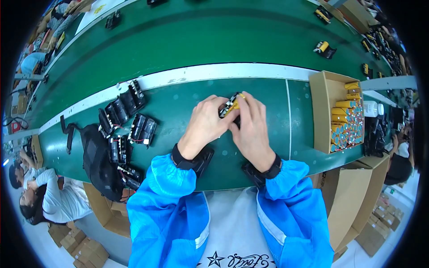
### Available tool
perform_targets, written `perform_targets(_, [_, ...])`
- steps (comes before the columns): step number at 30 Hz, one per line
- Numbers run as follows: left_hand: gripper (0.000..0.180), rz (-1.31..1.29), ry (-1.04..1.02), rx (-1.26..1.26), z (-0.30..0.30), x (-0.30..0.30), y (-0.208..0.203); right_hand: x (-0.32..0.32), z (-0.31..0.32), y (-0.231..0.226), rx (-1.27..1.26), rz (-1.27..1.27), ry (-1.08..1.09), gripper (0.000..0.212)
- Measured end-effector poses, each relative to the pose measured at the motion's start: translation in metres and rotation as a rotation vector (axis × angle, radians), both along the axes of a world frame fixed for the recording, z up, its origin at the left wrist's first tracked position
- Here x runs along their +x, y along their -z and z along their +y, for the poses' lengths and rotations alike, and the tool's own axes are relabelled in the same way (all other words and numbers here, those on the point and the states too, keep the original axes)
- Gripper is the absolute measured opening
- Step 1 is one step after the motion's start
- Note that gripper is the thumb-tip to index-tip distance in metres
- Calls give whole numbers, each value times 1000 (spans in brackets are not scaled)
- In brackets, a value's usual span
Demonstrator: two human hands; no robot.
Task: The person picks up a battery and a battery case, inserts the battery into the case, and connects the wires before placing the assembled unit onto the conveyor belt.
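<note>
Both my hands meet over the green bench around a small black plastic housing with a yellow battery pack (pixel 231 106) in it. My left hand (pixel 204 119) grips its left side, fingers closed. My right hand (pixel 253 128) is closed on its right side, fingertips on the yellow part. My fingers hide much of the housing. Several black housings (pixel 144 129) with loose parts showing lie to the left. At the right stands a cardboard box (pixel 318 114) of yellow cylindrical battery packs (pixel 342 111) with wires.
A black bag (pixel 96 156) lies at the bench's left end. Beyond a white rail (pixel 196 73) runs a green belt (pixel 214 40) with a yellow-and-black unit (pixel 325 49). A white bottle (pixel 372 109) stands past the box. Open cartons (pixel 353 196) flank me below. Other people sit at both sides.
</note>
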State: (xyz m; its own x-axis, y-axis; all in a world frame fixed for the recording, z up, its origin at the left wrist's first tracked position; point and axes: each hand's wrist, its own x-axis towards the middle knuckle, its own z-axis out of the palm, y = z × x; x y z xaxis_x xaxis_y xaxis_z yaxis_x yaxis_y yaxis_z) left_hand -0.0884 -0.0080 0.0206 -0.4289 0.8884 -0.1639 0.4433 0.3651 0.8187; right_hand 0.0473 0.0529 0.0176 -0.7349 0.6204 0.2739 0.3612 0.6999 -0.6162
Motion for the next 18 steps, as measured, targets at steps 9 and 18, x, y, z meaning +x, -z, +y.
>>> perform_targets(9, [28,-44,-5,-1,14,9,7,39,34,-30,-143,49,-56,49])
perform_targets(18, [46,205,159,-109,34,-4,-19,203,130,-61,263,-349,493,16])
